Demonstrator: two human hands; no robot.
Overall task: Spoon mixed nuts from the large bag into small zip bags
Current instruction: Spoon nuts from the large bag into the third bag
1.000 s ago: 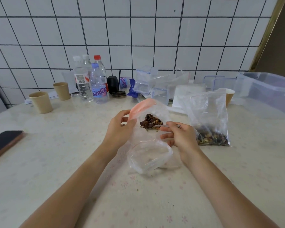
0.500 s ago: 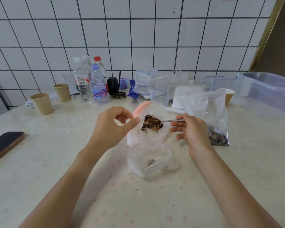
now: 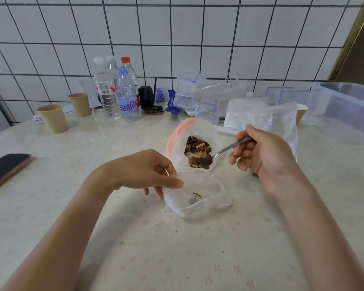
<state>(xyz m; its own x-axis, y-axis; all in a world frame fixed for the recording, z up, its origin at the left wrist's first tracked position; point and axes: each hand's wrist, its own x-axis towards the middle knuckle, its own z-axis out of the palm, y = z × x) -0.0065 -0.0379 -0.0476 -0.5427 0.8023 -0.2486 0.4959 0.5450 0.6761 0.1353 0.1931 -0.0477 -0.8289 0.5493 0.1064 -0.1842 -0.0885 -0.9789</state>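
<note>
Head view, centre of the frame: right hand [image 3: 265,156] with grip closed round the handle of a metal spoon [image 3: 229,148], bowl heaped with mixed nuts [image 3: 200,162] just above the mouth of a clear small zip bag [image 3: 198,196]. Small zip bag low in the middle of the frame, lying on the table [image 3: 93,238], mouth open, only a few crumbs inside. Left hand [image 3: 143,173] at the left edge of that mouth, thumb and fingers curled and pinching the plastic rim. Directly behind the spoon, a second bag with a pink-orange rim [image 3: 172,139], propped open, a pile of nuts showing inside. Large bag [image 3: 282,122] at right of centre, standing behind the right hand, its contents hidden by the hand.

Upper left of the frame: two paper cups [image 3: 53,117] and a cluster of water bottles [image 3: 118,91] against the tiled wall. Far left edge: a dark phone [image 3: 6,168] flat on the table. Upper right: clear plastic containers [image 3: 343,108] and stacked lids.
</note>
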